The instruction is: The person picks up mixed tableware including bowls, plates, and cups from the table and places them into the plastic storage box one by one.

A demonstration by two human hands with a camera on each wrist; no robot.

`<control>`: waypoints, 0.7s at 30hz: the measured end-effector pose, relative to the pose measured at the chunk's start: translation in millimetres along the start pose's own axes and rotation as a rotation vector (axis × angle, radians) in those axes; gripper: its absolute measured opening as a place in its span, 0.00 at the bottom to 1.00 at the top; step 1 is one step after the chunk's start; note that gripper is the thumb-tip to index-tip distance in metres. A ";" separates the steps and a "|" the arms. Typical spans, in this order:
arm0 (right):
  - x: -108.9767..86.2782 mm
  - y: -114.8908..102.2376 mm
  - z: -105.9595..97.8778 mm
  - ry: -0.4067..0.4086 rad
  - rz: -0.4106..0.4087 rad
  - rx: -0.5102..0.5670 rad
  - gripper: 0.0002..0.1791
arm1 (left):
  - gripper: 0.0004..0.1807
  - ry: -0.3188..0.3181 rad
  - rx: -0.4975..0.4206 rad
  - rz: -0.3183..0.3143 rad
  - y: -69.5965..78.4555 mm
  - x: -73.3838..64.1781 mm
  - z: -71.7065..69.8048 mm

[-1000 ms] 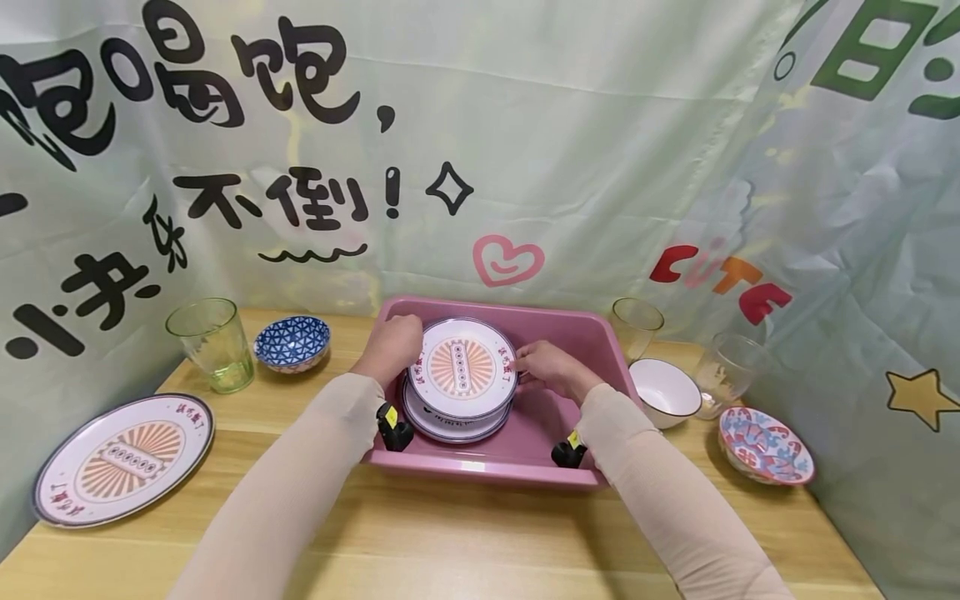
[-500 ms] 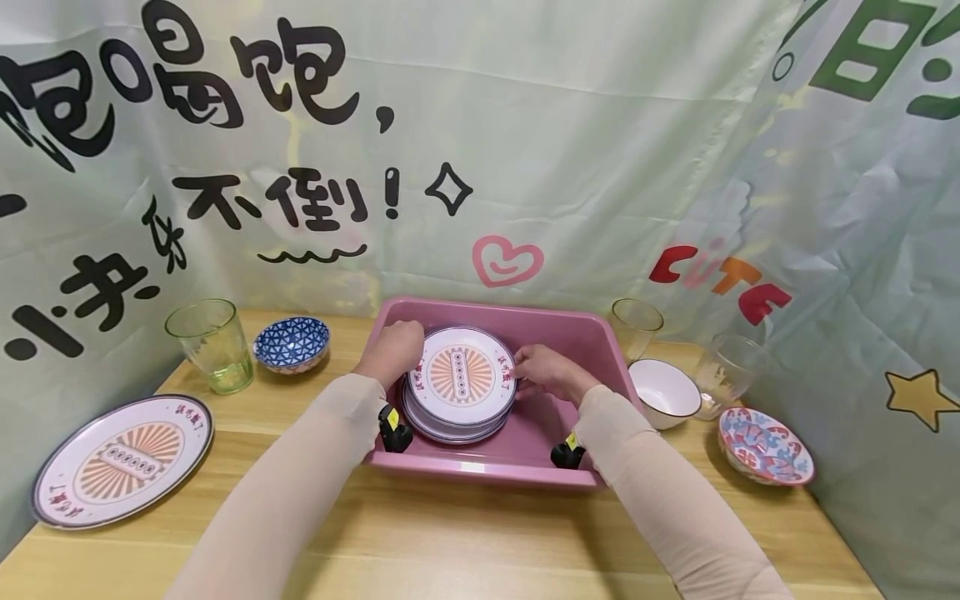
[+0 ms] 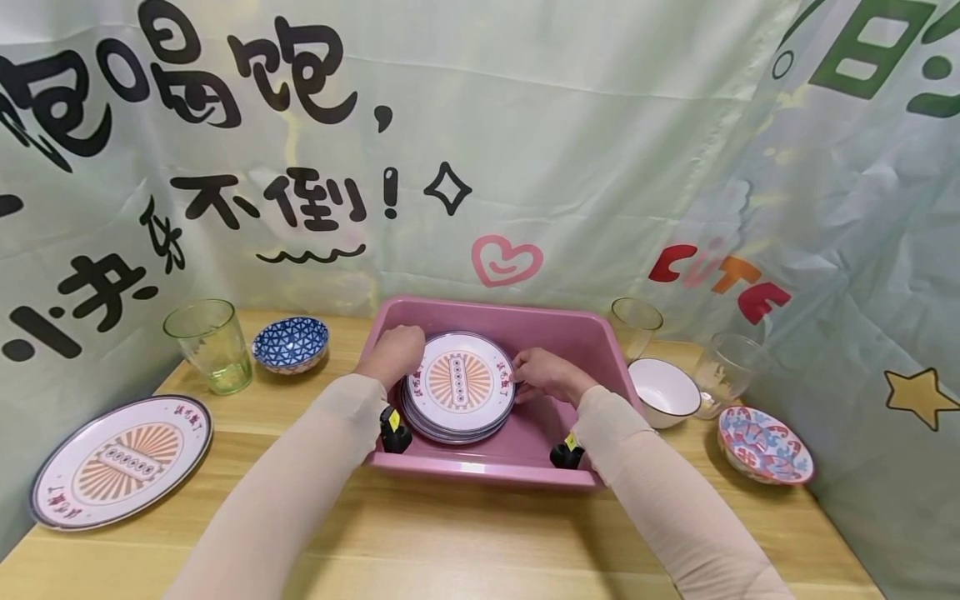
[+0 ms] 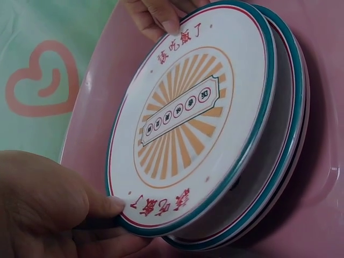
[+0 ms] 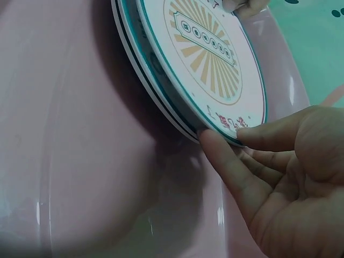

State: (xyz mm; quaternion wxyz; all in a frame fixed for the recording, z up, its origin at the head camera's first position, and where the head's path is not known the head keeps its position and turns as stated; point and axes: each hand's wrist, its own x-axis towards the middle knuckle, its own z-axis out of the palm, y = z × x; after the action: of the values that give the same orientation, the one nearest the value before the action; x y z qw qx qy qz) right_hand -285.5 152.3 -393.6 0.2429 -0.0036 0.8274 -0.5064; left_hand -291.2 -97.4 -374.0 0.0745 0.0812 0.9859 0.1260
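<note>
Wood table [image 3: 450,542] w/ pink tub [image 3: 480,472] mid; L: plate [image 3: 123,462], grn glass [image 3: 213,350], blue bowl [image 3: 291,343]; R: 2 glasses [image 3: 726,375], white bowl [image 3: 663,390], red bowl [image 3: 765,446].

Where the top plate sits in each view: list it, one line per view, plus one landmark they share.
Head: top plate just left of centre, below mid-height, between left hand and right hand.
Left wrist: top plate over the centre, nearly filling the height.
Right wrist: top plate in the upper part, cut by the top edge.
Shared landmark: pink tub, visible in all three.
</note>
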 end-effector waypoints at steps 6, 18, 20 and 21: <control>-1.0 -0.4 0.0 0.010 0.002 -0.041 0.10 | 0.10 -0.037 0.009 -0.014 1.5 0.8 0.4; -3.4 -3.1 1.3 0.022 -0.003 -0.135 0.12 | 0.11 -0.036 0.040 -0.013 4.5 -4.5 0.3; -2.5 -2.8 1.1 0.019 0.001 -0.135 0.14 | 0.10 -0.037 0.053 -0.013 4.6 -3.5 0.7; -2.1 -2.4 1.1 0.016 0.003 -0.136 0.14 | 0.10 -0.040 0.053 -0.015 4.6 -3.2 0.9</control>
State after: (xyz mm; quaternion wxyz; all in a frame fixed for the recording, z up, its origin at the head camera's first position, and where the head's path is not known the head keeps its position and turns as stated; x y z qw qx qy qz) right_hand -283.8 150.8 -391.1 0.2361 -0.0149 0.8617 -0.4488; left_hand -287.3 -93.3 -373.3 0.0931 0.0784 0.9877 0.0977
